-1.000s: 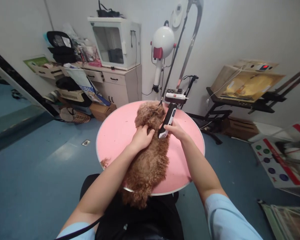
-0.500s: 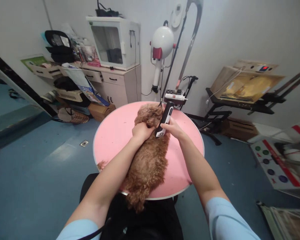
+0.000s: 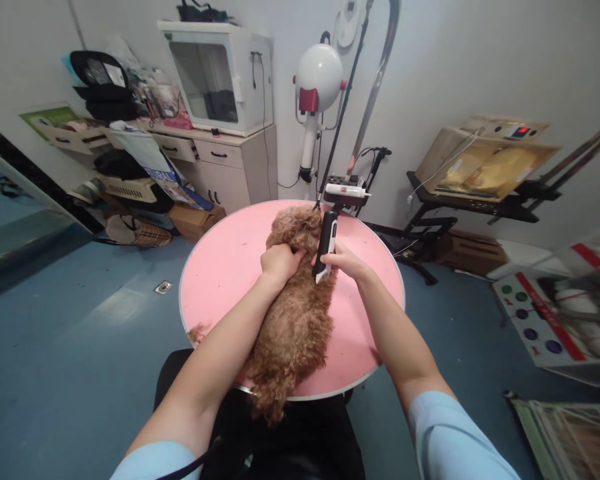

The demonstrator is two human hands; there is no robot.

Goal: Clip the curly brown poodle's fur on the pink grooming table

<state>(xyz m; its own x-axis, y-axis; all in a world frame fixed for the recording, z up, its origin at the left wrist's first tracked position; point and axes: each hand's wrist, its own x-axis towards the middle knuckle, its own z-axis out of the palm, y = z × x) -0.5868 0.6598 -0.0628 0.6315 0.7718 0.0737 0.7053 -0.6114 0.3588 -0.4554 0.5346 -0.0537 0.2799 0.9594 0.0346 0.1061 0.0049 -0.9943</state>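
Note:
A curly brown dog (image 3: 293, 327) is on a round pink table (image 3: 220, 260), its head toward the far side and its rump at the near edge. My left hand (image 3: 280, 263) is closed on the fur behind the dog's head. In my right hand (image 3: 344, 259) is a black and white clipper (image 3: 325, 245), held upright and slightly tilted, its white lower end against the fur of the upper back. The dog's face is hidden from view.
A tuft of loose fur (image 3: 199, 333) lies at the table's left edge. Behind the table stand a white-headed dryer (image 3: 320, 77), a metal arm (image 3: 377, 87) and a small tray with a white tube (image 3: 347, 191). Drawers (image 3: 220, 155) stand back left.
The clipper has turned more upright and its lower end has moved slightly down the dog's back. My left hand keeps its hold on the fur. The whole view has shifted a little.

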